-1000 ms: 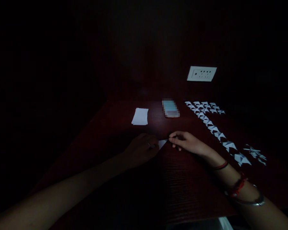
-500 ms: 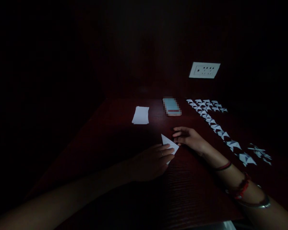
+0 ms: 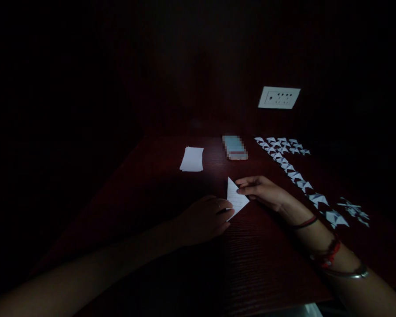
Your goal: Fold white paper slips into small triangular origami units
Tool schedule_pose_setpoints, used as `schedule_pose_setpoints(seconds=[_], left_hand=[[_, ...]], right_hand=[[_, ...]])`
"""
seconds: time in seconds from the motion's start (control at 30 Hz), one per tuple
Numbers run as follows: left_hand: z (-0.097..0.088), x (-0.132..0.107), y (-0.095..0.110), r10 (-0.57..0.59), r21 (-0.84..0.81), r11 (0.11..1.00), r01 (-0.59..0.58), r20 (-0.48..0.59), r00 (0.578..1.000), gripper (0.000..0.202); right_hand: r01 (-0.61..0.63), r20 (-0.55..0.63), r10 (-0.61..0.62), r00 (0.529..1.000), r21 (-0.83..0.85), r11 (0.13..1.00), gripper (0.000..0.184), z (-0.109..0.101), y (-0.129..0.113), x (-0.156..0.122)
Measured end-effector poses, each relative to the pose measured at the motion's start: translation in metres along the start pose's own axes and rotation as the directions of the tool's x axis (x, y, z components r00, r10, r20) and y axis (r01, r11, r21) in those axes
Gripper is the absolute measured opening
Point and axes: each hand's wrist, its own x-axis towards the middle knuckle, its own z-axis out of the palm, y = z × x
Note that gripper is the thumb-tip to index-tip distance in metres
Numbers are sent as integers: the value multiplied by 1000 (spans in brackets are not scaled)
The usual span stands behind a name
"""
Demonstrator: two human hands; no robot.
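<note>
A white paper piece point(image 3: 236, 200), folded into a triangle, lies on the dark red wooden table point(image 3: 257, 264) between my hands. My left hand point(image 3: 204, 220) rests on the table with its fingers curled, the fingertips on the paper's lower left edge. My right hand point(image 3: 262, 190) comes from the right, and its fingers pinch the paper's upper right edge. The room is very dark, so the finger detail is faint.
A small stack of white paper sheets point(image 3: 192, 159) lies farther back. A blurred phone-like object point(image 3: 235, 148) is beside it. Several folded white paper pieces point(image 3: 292, 169) run in a row on the right, with more at the far right point(image 3: 353, 209). A white wall socket point(image 3: 279, 97) is behind.
The paper has been turned and shows as a larger triangle. My left hand slid right and nearer to me; my right hand moved onto the paper's upper right edge.
</note>
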Motion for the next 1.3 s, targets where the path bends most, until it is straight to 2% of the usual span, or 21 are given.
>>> schedule_pose_setpoints(seconds=[0.07, 0.13, 0.23, 0.3, 0.4, 0.53, 0.73, 0.97, 1.1, 1.3], left_hand=[[0, 0, -1, -7, -4, 1000, 7, 4, 1000, 24], [1, -1, -3, -8, -15, 1000, 8, -19, 1000, 24], [5, -3, -6, 5, -40, 999, -8, -63, 998, 21], [7, -2, -8, 17, -47, 999, -20, -73, 997, 19], [8, -2, -10, 25, -33, 999, -27, -64, 998, 16], [6, -1, -13, -33, -12, 999, 33, -75, 997, 17], [6, -2, -18, -93, 2, 996, 94, -122, 988, 17], [8, -1, -20, -110, 14, 993, 114, -166, 980, 20], [10, -2, -21, -67, 30, 997, 70, -116, 991, 21], [12, -4, -22, -79, 40, 996, 82, -64, 995, 23]], right_hand=[[38, 51, -36, 998, -51, 998, 21, -1, 1, 2], [139, 77, -129, 989, -150, 979, 16, -1, 4, 5], [300, 108, -280, 954, -313, 901, 11, -4, 10, 13], [349, 112, -332, 937, -390, 852, 17, -6, 14, 17], [407, 109, -417, 902, -531, 743, 23, -10, 14, 17], [524, 221, -517, 827, -638, 565, 15, -14, 8, 9], [643, 404, -508, 760, -579, 501, 16, -18, 2, -2], [686, 509, -466, 724, -601, 409, 22, -13, 0, -8], [702, 538, -462, 705, -620, 351, 23, -12, 1, -9], [724, 573, -453, 683, -616, 312, 24, -13, 2, -8]])
